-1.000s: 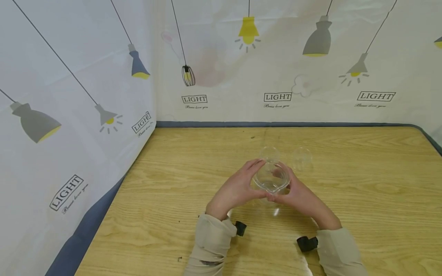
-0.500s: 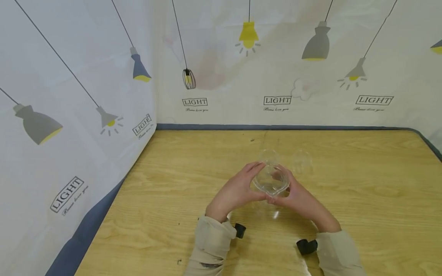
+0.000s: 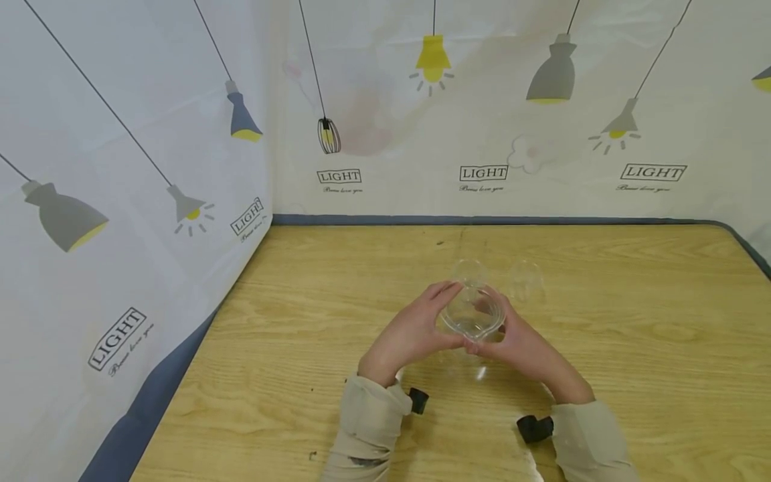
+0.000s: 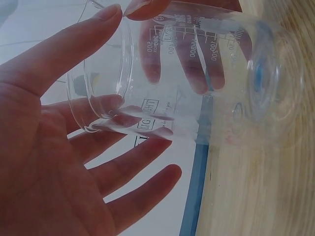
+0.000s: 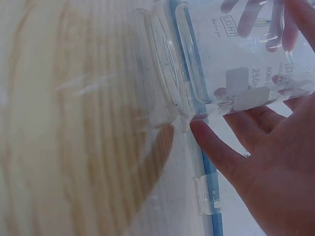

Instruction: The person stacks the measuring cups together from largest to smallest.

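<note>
A clear glass beaker (image 3: pixel 472 313) stands upright between both hands in the head view, its spout towards the person. Two rims and printed marks of 500 and 250 show in the left wrist view, so a smaller beaker (image 4: pixel 110 64) seems nested in the larger one. My left hand (image 3: pixel 415 328) holds the glass from the left, thumb in front and fingers round the far side. From the right, my right hand (image 3: pixel 518 335) grips it likewise, the thumbs meeting near the spout. Whether the base (image 5: pixel 165 64) touches the table, I cannot tell.
Behind the hands on the wooden table (image 3: pixel 301 301) stand two faint clear glass vessels, one straight behind (image 3: pixel 468 270) and one to the right (image 3: pixel 527 280). White sheets printed with lamps (image 3: pixel 385 100) enclose the back and left side.
</note>
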The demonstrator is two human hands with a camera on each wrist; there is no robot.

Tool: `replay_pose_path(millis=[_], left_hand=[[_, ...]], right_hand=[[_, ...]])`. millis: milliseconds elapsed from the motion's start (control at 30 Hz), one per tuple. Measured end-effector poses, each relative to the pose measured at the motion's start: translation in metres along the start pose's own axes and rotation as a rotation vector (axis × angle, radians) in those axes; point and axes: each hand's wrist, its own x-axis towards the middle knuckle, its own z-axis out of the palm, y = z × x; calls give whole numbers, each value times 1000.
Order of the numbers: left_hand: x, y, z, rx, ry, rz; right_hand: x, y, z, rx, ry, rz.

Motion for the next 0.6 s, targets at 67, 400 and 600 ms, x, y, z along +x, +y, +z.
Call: replay_pose_path(millis=[67,400,600], left_hand=[[0,1,0,1,0,-1],[0,1,0,7,1,4],[0,2,1,31,14,16]], right_hand=[[0,0,0,-2,1,-2],[0,-1,0,-9,5,-3],[0,-1,-1,-3,3,-9]])
